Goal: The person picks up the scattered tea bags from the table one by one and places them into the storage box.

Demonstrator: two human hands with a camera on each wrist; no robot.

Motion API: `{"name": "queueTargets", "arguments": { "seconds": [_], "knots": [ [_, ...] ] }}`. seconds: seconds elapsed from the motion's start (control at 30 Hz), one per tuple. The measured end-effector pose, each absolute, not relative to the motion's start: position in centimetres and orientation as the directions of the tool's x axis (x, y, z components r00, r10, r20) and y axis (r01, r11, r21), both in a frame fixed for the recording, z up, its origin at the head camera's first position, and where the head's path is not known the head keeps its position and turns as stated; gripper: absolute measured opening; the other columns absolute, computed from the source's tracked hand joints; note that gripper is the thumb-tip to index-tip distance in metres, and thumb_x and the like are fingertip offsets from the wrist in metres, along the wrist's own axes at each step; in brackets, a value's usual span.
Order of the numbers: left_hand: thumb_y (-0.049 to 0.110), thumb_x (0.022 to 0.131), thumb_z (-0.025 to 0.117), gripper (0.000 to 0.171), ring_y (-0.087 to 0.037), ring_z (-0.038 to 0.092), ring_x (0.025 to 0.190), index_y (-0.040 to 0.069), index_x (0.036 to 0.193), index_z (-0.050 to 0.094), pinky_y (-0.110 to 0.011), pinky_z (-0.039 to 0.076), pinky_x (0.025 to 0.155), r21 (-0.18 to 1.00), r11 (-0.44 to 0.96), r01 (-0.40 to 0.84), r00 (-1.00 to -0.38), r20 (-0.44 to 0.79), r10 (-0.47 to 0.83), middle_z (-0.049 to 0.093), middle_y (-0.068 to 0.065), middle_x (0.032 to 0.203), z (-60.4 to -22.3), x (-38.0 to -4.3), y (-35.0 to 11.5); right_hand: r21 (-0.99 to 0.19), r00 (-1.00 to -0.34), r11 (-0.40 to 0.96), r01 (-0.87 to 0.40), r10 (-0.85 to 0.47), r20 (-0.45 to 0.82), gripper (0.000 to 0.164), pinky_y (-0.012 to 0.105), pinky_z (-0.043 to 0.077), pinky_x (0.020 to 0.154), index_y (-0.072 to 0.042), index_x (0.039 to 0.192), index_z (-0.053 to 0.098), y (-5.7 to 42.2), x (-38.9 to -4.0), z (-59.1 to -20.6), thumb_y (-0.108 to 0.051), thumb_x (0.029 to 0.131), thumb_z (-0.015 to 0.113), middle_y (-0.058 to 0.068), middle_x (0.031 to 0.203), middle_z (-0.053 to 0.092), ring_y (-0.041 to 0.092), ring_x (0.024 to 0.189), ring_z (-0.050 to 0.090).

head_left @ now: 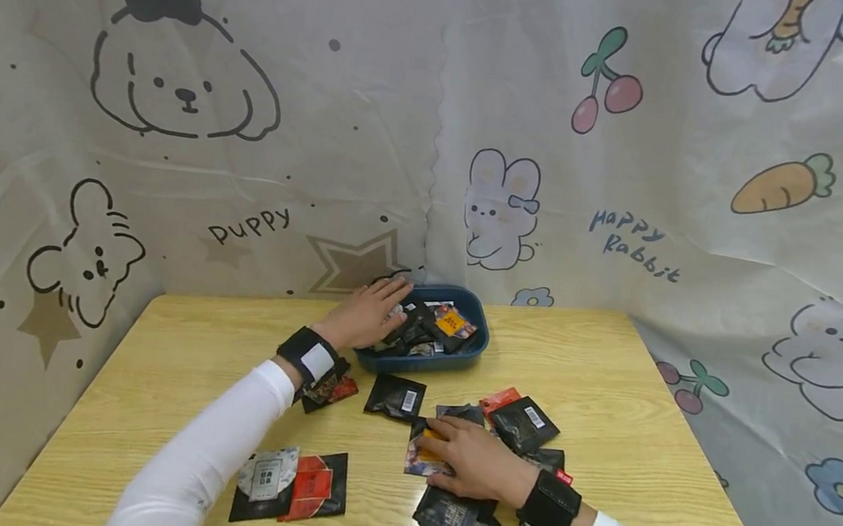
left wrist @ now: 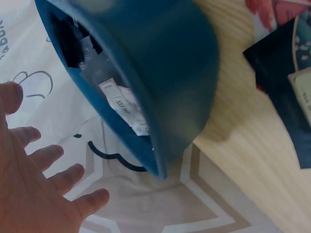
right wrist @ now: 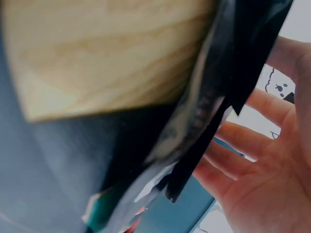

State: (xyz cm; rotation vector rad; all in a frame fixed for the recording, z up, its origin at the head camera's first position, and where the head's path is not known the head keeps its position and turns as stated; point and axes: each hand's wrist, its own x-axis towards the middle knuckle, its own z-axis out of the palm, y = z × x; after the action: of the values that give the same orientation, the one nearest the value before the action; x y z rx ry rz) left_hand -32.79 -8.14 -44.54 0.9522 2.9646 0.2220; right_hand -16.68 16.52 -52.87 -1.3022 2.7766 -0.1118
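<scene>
My left hand (head_left: 366, 315) reaches over the left end of a dark blue bin (head_left: 423, 364), its fingers extended and spread. In the left wrist view that hand (left wrist: 43, 179) holds nothing beside the bin's rim (left wrist: 131, 82). Black, white and yellow-labelled packets (head_left: 454, 323) fill the bin. Fingers outstretched, my right hand (head_left: 483, 462) lies over a packet with a yellow label (head_left: 429, 447) on the table. Dark sachets (head_left: 455, 521) lie just below its palm. A blurred dark sachet edge (right wrist: 209, 97) crosses in front of the right hand (right wrist: 262, 150) in the right wrist view.
A white-labelled packet (head_left: 265, 483) and a red one (head_left: 311, 487) lie at the front left of the wooden table (head_left: 186, 368). Another packet (head_left: 331, 393) lies under the left wrist, a black one (head_left: 395, 398) before the bin. Several more (head_left: 525, 424) overlap at right. A printed curtain (head_left: 403, 128) hangs behind.
</scene>
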Motion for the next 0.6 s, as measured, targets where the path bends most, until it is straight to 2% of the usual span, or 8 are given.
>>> {"name": "queueTargets", "arguments": {
  "seconds": [0.13, 0.23, 0.37, 0.43, 0.5, 0.6],
  "knots": [
    [0.035, 0.107, 0.044, 0.055, -0.032, 0.037, 0.147, 0.014, 0.157, 0.034, -0.051, 0.034, 0.119, 0.125, 0.753, 0.646, -0.762, 0.169, 0.626, 0.037, -0.012, 0.16, -45.2, -31.8, -8.8, -0.114, -0.613, 0.612, -0.783, -0.79, -0.033, 0.049, 0.047, 0.051, 0.105, -0.028, 0.144, 0.054, 16.4, -16.7, -52.7, -0.033, 0.096, 0.061, 0.013, 0.148, 0.053, 0.032, 0.134, 0.054],
    [0.029, 0.105, 0.05, 0.047, -0.028, 0.051, 0.135, 0.012, 0.148, 0.048, -0.045, 0.045, 0.112, 0.07, 0.683, 0.727, -0.665, 0.318, 0.676, 0.052, -0.011, 0.147, -45.3, -30.6, -9.2, -0.115, -0.595, 0.595, -0.795, -0.803, -0.037, 0.054, 0.047, 0.051, 0.106, -0.029, 0.144, 0.055, 16.2, -16.7, -52.6, -0.024, 0.091, 0.062, 0.01, 0.148, 0.054, 0.03, 0.134, 0.054],
    [0.019, 0.099, 0.059, 0.034, -0.023, 0.063, 0.116, 0.01, 0.132, 0.063, -0.038, 0.054, 0.099, 0.007, 0.594, 0.804, -0.534, 0.446, 0.718, 0.064, -0.008, 0.128, -45.2, -28.1, -9.3, -0.111, -0.574, 0.57, -0.814, -0.819, 0.002, 0.045, 0.037, 0.055, 0.1, -0.028, 0.14, 0.059, 16.1, -16.9, -52.3, -0.024, 0.095, 0.063, 0.001, 0.14, 0.061, 0.019, 0.125, 0.062],
    [0.018, 0.099, 0.059, 0.03, -0.02, 0.066, 0.109, 0.011, 0.127, 0.067, -0.035, 0.057, 0.094, 0.006, 0.558, 0.83, -0.503, 0.44, 0.744, 0.067, -0.006, 0.122, -45.3, -26.6, -9.3, -0.12, -0.561, 0.555, -0.823, -0.827, 0.032, 0.041, 0.032, 0.058, 0.092, -0.027, 0.138, 0.061, 16.0, -16.9, -52.1, -0.025, 0.097, 0.063, -0.003, 0.134, 0.065, 0.014, 0.117, 0.066],
    [0.018, 0.099, 0.059, 0.027, -0.017, 0.069, 0.104, 0.012, 0.123, 0.069, -0.034, 0.059, 0.088, 0.042, 0.528, 0.848, -0.501, 0.385, 0.775, 0.069, -0.004, 0.118, -45.6, -25.2, -9.2, -0.146, -0.551, 0.539, -0.829, -0.832, 0.057, 0.04, 0.029, 0.059, 0.085, -0.026, 0.137, 0.061, 16.0, -16.8, -51.7, -0.023, 0.098, 0.064, -0.004, 0.13, 0.068, 0.012, 0.11, 0.069],
    [0.02, 0.1, 0.058, 0.028, -0.016, 0.07, 0.102, 0.013, 0.124, 0.07, -0.034, 0.06, 0.083, 0.088, 0.52, 0.85, -0.524, 0.243, 0.816, 0.071, -0.003, 0.117, -46.5, -23.7, -9.1, -0.196, -0.54, 0.518, -0.833, -0.838, 0.081, 0.041, 0.028, 0.059, 0.086, -0.024, 0.138, 0.059, 16.3, -16.6, -50.7, -0.018, 0.098, 0.064, -0.004, 0.128, 0.069, 0.012, 0.109, 0.069]
  ]
}}
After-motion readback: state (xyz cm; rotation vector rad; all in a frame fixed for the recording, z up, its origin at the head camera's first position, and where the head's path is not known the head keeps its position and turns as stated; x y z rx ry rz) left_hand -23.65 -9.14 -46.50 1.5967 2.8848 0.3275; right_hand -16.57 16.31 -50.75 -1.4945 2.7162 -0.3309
